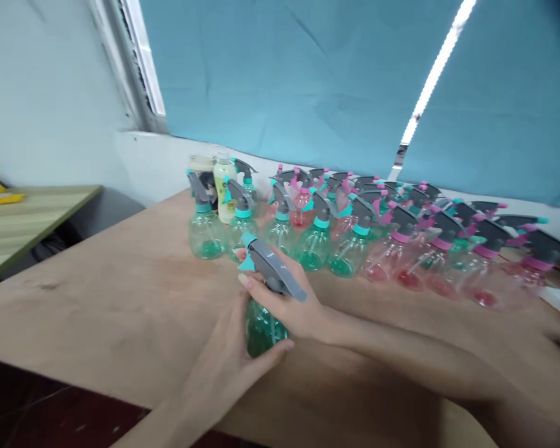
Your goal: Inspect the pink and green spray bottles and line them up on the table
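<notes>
The green spray bottle [267, 330] is held a little tilted over the near part of the counter [121, 280], well apart from the wall; its base is hidden by fingers, so whether it touches the wood cannot be told. The left hand [236, 351] is curled around the lower body, thumb across the near side. The right hand [310, 311] is closed about the neck, just under the grey spray head [277, 270], its thumb near the teal trigger [247, 264]. The step in hand looks like working at the neck, with one hand steadying and the other gripping; whether the head is being turned cannot be judged. Any turn of it would call for the left hand to keep the body from spinning. Beyond the hands stands a row of bottles, teal-topped ones [313, 249] toward the left and pink-topped ones [409, 277] toward the right, with more crowded behind. A pale bottle [227, 193] and a dark-patterned container [208, 177] stand behind the row's left end, and a blue sheet [308, 81] hangs above.
</notes>
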Motion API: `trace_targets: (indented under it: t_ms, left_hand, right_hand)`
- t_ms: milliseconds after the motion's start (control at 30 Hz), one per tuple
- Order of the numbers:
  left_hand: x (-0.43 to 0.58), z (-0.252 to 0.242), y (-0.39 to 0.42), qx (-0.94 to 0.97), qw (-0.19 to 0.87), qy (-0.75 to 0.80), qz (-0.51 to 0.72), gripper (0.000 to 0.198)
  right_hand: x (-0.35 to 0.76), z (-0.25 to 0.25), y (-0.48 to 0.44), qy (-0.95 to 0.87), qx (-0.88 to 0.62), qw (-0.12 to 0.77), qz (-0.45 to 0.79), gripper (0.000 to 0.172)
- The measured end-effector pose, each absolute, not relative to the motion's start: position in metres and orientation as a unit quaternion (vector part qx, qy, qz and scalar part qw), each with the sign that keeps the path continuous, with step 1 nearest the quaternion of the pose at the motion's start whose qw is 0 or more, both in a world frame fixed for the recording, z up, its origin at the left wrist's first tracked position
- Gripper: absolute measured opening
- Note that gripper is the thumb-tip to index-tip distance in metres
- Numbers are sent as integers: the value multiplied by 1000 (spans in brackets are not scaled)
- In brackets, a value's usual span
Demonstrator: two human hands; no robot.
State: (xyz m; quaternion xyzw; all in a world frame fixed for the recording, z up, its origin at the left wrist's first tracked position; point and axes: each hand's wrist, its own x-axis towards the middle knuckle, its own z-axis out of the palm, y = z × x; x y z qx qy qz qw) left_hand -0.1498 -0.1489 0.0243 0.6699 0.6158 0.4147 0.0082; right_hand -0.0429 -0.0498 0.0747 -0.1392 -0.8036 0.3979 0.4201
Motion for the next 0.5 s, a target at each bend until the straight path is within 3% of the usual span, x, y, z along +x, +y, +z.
trace_targets:
  t_ms: [133,267,333,400,500]
  left_hand:
    - [-177,26,-163,642,60,640,419,74]
    - [-211,33,-174,614,82,652,437,61]
    - [-230,36,-177,593,67,681,426,58]
    - [-249,39,-177,586,25,686,430,55]
    - [-281,41,-170,573,-20,693,438,51]
  right_hand:
    - [-56,94,-53,-868,-102,341,347,43]
    - [-60,118,-46,-936,-71,201,281,76]
    - [-61,129,-41,-953,-70,140,259,81]
    - [-65,139,-36,-959,-84,137,234,73]
    - [-80,153,-26,-954,-115,209,183,51]
